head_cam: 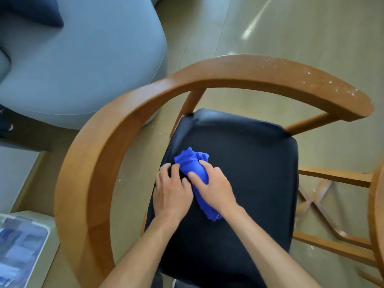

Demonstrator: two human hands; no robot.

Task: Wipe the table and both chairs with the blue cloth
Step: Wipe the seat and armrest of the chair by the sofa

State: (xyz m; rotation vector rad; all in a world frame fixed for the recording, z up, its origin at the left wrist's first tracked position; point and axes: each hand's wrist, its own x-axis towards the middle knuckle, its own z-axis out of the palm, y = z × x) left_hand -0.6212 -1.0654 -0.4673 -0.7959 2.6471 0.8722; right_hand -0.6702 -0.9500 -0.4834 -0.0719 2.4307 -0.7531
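at the far left of the frame sits a pale blue-grey rounded sofa [83,65], and at the lower left corner a light box with a blue printed lid [20,248]; neither belongs to the job. moving right, the curved brown wooden armrail [97,154] of 1 chair sweeps round a black padded seat [249,183] in the middle of the frame. the left hand [172,192] lies flat on the seat, its fingers [164,171] loosely spread, touching the edge of the crumpled bright blue cloth [192,163]. the right hand [214,183] lies on top of the cloth, its fingers [205,165] curled over the bunched fabric and pressing it to the seat.

judging by this, chair 1's seat is being wiped now. white specks on the rail's right end [324,84], upper right, suggest that part is not yet cleaned. at the far right edge a second wooden frame [340,177] shows; whether it, or the bench, has been wiped cannot be told, since the bench is out of view.
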